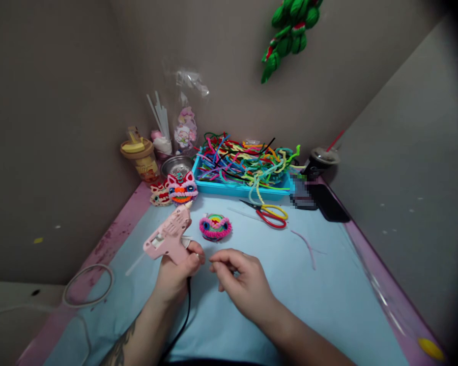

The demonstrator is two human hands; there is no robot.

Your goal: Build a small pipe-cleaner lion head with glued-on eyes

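My left hand (177,277) is closed around the handle of a pink hot glue gun (170,236), its nozzle pointing up and away to the right. A clear glue stick (135,264) pokes out of its back end, and a black cord (187,307) hangs from the grip. Close beside the left fingertips, my right hand (244,279) has its thumb and index finger pinched together; whatever is between them is too small to make out. Just beyond both hands, a pink lion-like face made of pipe cleaners (216,234) lies on the blue table cover (309,305).
A blue tray (244,190) heaped with colourful pipe cleaners stands at the back. Scissors (270,216) with red and yellow handles lie before it, near a purple strand (307,244). Two finished faces (182,188), a metal bowl (175,165), cups (143,162) and a phone (330,203) stand around.
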